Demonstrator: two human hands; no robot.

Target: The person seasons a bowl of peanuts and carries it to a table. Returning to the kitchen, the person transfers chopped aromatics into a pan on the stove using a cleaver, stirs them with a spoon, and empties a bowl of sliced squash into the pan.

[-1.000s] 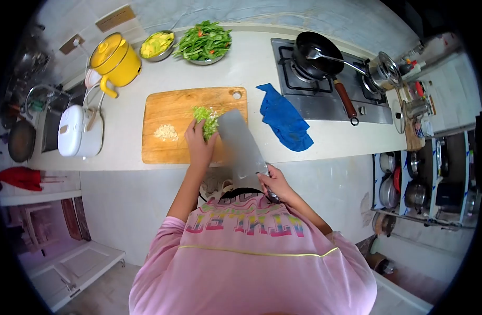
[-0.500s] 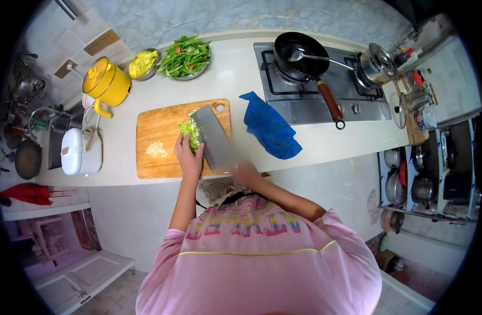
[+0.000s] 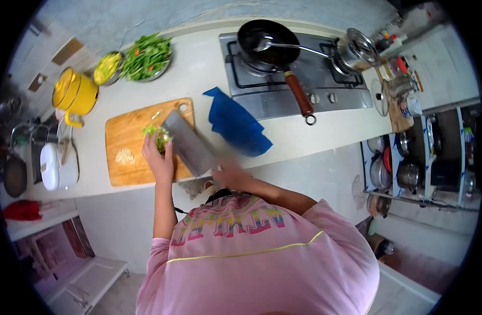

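Observation:
My right hand (image 3: 230, 175), smeared by motion, grips a cleaver (image 3: 189, 144) by its handle, which is hidden. The wide grey blade slants across the right side of a wooden cutting board (image 3: 118, 170). Fingers curled, my left hand (image 3: 159, 160) cups a small heap of chopped light-green vegetable (image 3: 161, 138) against the blade's left face. Stray green bits lie above the heap on the board. A pale pile of minced pieces, like garlic, (image 3: 125, 156) sits to the left of my left hand.
Right of the board lies a blue cloth (image 3: 236, 123). Beyond it, a gas stove (image 3: 267, 100) carries a black wok (image 3: 256, 58) and a steel pot (image 3: 356, 52). Bowls of green leaves (image 3: 146, 58) and yellow slices (image 3: 108, 68), a yellow pot (image 3: 76, 94) and a white appliance (image 3: 59, 165) stand left.
The view has swung, shifting the counter leftward in frame. The chopped greens are now gathered more tightly between my left hand and the blade, with a few bits left behind above.

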